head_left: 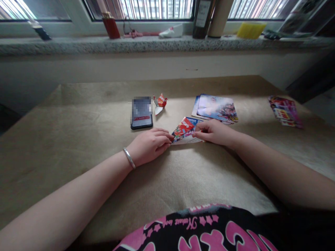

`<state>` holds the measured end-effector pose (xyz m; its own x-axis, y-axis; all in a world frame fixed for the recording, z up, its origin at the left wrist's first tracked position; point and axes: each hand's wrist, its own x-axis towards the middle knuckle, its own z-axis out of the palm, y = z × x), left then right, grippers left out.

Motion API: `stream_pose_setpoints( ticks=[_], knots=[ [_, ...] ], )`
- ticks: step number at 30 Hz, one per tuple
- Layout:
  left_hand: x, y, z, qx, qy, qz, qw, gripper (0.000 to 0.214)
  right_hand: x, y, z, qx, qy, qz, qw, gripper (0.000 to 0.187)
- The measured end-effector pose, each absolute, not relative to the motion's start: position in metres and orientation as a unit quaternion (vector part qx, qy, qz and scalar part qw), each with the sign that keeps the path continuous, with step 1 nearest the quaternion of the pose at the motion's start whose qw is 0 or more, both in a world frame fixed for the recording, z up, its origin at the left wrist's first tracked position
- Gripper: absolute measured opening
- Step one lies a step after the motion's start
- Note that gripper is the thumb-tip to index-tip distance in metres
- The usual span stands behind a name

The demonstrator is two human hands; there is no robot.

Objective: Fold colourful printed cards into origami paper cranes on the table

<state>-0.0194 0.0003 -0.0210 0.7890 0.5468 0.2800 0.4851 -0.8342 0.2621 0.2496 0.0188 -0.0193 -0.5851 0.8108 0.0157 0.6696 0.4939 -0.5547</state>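
A colourful printed sheet of paper (186,131), partly folded into a triangle, lies on the tan cloth-covered table (78,139). My left hand (150,144), with a silver bangle at the wrist, presses its closed fingertips on the sheet's left corner. My right hand (216,132) pinches the sheet's right edge with curled fingers. A small folded paper figure (159,103) in red and white sits just behind, beside a black phone (141,113).
A stack of glossy printed sheets (216,108) lies behind my right hand, and more leaflets (285,111) lie at the far right. On the stone windowsill (78,44) stand a red cylinder (111,27), a dark bottle (202,19) and a yellow object (250,30).
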Motion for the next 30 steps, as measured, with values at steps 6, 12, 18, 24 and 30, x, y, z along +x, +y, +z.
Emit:
stream_pose_setpoints(
  ticks=[6,12,18,24,30],
  knots=[
    [-0.0185,-0.0016,-0.0225,0.945,0.264,0.174,0.083,0.020,0.2429,0.0190,-0.0212,-0.500,-0.843,0.157,0.118,0.030],
    [-0.0208,-0.0011,-0.0230,0.949,0.264,0.168,0.040,0.026,0.2397,0.0182,-0.0233,-0.514,-0.845,0.120,0.089,0.030],
    [-0.0240,0.0010,-0.0236,0.960,0.229,0.159,0.029,0.029,0.2415,0.0196,-0.0271,-0.532,-0.834,0.097,0.110,0.032],
    [-0.0244,0.0004,-0.0241,0.960,0.228,0.158,0.034,0.028,0.2396,0.0214,-0.0281,-0.539,-0.833,0.072,0.099,0.033],
    [-0.0240,0.0014,-0.0248,0.961,0.221,0.161,0.030,0.029,0.2469,0.0246,-0.0227,-0.536,-0.833,0.126,0.058,0.032]
  ],
)
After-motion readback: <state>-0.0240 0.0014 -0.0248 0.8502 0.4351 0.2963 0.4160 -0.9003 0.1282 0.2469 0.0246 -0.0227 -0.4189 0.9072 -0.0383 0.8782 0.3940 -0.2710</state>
